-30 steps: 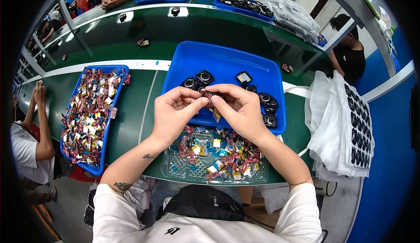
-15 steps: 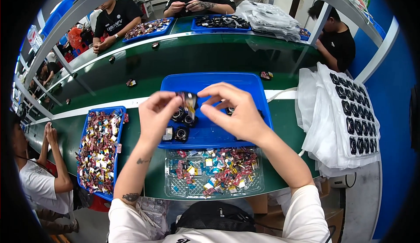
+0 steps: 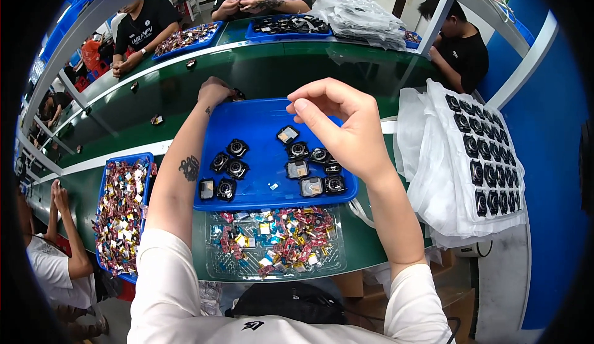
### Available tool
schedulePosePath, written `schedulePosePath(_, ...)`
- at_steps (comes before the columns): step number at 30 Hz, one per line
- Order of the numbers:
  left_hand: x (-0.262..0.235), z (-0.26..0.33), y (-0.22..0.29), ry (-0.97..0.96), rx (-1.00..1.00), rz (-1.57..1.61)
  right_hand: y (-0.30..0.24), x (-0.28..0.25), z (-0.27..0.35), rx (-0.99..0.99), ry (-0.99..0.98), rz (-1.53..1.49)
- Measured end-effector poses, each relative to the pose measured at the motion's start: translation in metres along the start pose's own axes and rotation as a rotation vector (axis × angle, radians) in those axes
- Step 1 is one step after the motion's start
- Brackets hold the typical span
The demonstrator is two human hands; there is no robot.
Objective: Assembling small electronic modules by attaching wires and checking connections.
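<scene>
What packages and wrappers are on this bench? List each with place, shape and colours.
Clear plastic tray: nearest the person, rectangular, holding small multicoloured foil packets.
Blue tray: by the left arm, long, full of similar colourful packets.
White bags: at the right, stacked flat, topped with rows of black round parts.

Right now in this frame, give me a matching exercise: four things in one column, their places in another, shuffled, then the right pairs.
Things:
1. left hand
2. right hand
3. clear tray of coloured pieces
4. white bags of round black parts

Places:
A. right of the blue tray, draped on the bench
B. raised over the blue tray's right half, fingers pinched
C. at the blue tray's far left corner
D. nearest the person, just below the blue tray

Pairs: 1-C, 2-B, 3-D, 4-A
</scene>
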State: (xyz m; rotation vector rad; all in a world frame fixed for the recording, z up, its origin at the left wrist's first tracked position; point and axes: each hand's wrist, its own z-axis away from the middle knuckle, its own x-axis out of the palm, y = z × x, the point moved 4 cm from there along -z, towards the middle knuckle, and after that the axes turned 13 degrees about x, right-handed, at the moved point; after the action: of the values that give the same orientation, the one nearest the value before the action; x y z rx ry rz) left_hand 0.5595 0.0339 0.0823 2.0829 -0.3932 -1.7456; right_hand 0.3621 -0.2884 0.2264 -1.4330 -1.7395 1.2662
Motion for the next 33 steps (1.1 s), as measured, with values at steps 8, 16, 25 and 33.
schedulePosePath(8, -0.066, 0.098, 0.085, 0.243, 0.418, -0.036, -0.006, -0.009, 0.004, -0.133, -0.044, -0.045)
schedulePosePath(16, -0.045, 0.323, 0.135, 0.004, 0.836, 0.292, -0.012, 0.006, 0.007, -0.573, -0.331, -0.299)
schedulePosePath(25, -0.029, 0.385, 0.12, -0.201, 0.744, 0.169, -0.016, 0.018, 0.018, -0.016, -0.277, 0.009)
schedulePosePath(33, -0.073, 0.339, 0.149, 0.001, 0.817, 0.464, -0.013, 0.041, 0.033, -0.194, -0.738, 0.376)
